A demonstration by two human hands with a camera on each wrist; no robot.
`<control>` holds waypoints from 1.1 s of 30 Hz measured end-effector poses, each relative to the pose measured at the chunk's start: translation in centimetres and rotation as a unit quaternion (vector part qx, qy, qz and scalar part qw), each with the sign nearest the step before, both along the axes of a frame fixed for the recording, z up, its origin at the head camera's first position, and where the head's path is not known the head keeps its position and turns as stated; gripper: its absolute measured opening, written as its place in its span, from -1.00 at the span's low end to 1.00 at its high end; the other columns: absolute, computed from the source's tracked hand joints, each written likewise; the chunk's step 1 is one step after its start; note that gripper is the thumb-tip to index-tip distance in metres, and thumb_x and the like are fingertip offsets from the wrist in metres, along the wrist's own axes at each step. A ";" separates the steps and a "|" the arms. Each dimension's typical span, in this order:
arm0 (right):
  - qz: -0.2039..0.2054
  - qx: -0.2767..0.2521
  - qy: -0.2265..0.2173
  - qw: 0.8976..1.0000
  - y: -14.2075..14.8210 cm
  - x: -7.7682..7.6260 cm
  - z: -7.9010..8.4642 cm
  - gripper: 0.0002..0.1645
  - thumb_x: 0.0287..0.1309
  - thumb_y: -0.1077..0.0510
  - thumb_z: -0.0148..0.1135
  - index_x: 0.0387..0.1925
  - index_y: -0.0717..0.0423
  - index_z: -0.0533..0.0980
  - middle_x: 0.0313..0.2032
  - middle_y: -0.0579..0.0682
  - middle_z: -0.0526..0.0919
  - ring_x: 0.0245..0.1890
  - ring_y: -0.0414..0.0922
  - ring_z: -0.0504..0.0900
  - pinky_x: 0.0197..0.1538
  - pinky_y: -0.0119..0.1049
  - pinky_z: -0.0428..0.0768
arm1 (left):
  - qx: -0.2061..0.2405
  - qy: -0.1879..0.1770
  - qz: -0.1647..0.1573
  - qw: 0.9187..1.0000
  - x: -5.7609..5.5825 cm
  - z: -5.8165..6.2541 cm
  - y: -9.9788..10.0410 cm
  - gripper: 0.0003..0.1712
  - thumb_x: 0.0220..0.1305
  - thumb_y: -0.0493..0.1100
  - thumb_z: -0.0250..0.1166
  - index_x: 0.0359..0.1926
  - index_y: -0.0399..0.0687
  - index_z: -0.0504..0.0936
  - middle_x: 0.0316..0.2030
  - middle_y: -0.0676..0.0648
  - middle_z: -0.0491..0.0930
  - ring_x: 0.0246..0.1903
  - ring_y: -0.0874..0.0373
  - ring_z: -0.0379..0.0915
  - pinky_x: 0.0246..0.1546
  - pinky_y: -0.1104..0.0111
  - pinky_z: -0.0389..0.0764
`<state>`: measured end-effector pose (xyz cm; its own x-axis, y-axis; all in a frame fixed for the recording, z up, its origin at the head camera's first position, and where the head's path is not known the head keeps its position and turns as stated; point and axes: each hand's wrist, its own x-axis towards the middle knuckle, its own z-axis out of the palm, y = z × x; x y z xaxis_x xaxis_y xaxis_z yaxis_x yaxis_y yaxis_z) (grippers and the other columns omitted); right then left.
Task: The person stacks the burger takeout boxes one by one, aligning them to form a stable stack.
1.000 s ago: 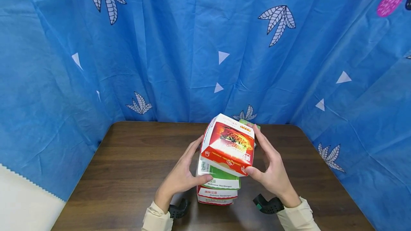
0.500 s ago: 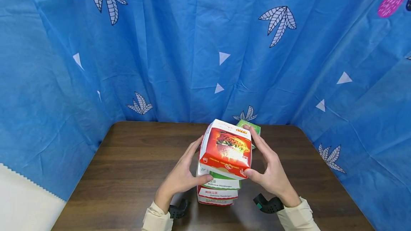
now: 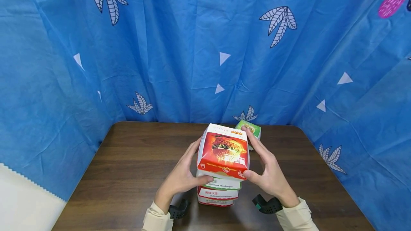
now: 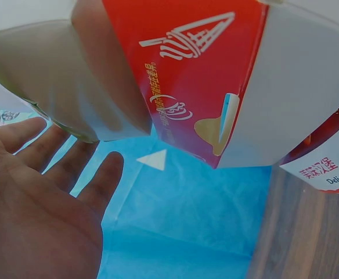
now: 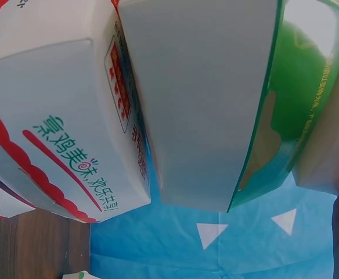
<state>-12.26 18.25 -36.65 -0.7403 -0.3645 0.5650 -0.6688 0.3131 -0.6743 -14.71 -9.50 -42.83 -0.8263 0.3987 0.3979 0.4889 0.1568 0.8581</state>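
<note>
A red-and-white hamburger box [image 3: 226,150], slightly turned, tops a stack of several boxes in the head view. My right hand [image 3: 271,174] grips its right side, thumb at the near corner and forefinger at the far edge. Below it sits a green-and-white hamburger box [image 3: 226,183], with red-edged boxes [image 3: 218,193] underneath. My left hand [image 3: 179,174] stands along the stack's left side, thumb against the green box's front corner. In the left wrist view its fingers [image 4: 65,157] are spread and nearly straight beside the boxes. The right wrist view shows mostly box sides, including the green box [image 5: 300,87].
Another green hamburger box [image 3: 252,127] stands behind the stack, at the back right, partly covered by the right hand and the red box. The brown wooden table [image 3: 144,152] extends left and right. A blue patterned curtain [image 3: 179,63] hangs behind it.
The red box has turned and shifted left and toward the person, over the stack. My right hand moved slightly left with it, and my left hand stayed nearly still. More of the rear green box shows.
</note>
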 end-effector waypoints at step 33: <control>0.000 0.004 0.000 1.000 -0.2 -0.2 -0.2 0.19 0.02 0.14 0.35 0.65 -0.05 0.00 0.62 -0.01 0.07 0.60 -0.07 0.03 0.41 -0.42 0.30 | -0.007 -0.029 0.016 0.999 0.2 0.2 0.1 0.24 0.01 0.12 0.61 0.59 0.41 0.04 0.48 0.11 0.21 0.43 0.04 0.15 0.30 -0.21 0.44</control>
